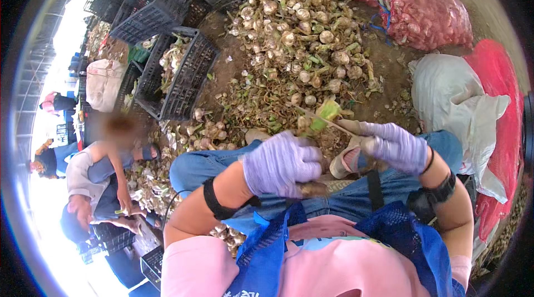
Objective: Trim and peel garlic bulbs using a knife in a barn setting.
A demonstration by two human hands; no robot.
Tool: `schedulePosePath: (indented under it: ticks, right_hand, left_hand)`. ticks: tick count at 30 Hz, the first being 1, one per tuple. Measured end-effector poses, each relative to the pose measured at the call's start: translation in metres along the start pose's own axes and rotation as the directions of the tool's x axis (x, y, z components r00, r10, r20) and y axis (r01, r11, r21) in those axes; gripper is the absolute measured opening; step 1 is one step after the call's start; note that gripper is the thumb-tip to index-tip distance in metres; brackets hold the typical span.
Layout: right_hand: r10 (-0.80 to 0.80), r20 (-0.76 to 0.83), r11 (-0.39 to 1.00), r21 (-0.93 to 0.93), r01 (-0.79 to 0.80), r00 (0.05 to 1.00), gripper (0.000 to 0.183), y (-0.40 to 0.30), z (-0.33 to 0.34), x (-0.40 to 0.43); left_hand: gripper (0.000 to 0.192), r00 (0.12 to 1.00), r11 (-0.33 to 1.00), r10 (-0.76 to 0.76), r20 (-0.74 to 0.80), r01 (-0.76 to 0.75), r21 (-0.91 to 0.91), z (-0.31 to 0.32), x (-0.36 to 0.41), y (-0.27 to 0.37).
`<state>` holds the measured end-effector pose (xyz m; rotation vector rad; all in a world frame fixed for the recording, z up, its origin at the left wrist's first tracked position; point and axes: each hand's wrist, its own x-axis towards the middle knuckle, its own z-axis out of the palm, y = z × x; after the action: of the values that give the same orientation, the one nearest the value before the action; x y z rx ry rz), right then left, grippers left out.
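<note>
My left hand (283,164), in a pale purple knit glove, has its fingers curled over my lap; a blurred brownish thing shows below its fingers, and whether it is gripped is unclear. My right hand (390,146), gloved alike with soiled fingertips, holds a thin blade-like tool (325,121) that points up and left. A yellow-green leafy piece (327,114) lies against the tool, blurred. Beyond both hands a heap of garlic bulbs with stems (300,34) covers the ground, with cut stems and leaf scraps (254,107) at its near edge.
Black plastic crates (179,75) stand at the upper left. Red mesh sacks of garlic (425,13) lie at the upper right, a white woven sack (446,100) at the right. A co-worker (98,176) sits at the left near more garlic (206,136).
</note>
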<state>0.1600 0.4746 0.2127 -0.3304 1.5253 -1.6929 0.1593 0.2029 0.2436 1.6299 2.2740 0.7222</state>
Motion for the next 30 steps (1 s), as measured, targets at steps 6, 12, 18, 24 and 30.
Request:
schedulePosePath:
  ticks: [6,12,18,24,30]
  right_hand:
    - [0.473,-0.227,0.877,0.028,-0.48,0.851,0.044,0.051,-0.05,-0.004]
    - [0.294,-0.222,0.95,-0.04,-0.31,0.93,0.042,0.079,-0.059,0.037]
    - [0.19,-0.254,0.981,0.004,-0.196,0.948,0.043,0.094,-0.071,0.058]
    - [0.281,-0.289,0.95,0.216,-0.223,0.915,0.043,0.081,-0.081,0.056]
    - [0.375,-0.214,0.912,0.262,-0.317,0.902,0.047,0.066,-0.091,0.068]
  left_hand:
    - [0.022,0.67,0.803,-0.39,-0.631,0.583,0.123,-0.043,-0.107,-0.018]
    - [0.019,0.009,-0.024,-0.988,-0.154,0.977,0.213,-0.066,-0.327,0.031]
    - [0.032,0.072,0.059,-0.988,-0.136,0.994,0.094,-0.087,-0.185,-0.045]
    - [0.057,0.588,0.556,-0.797,-0.14,0.804,0.213,-0.009,0.004,-0.247]
    - [0.054,0.562,0.45,-0.826,-0.043,0.703,0.551,0.044,0.097,-0.369]
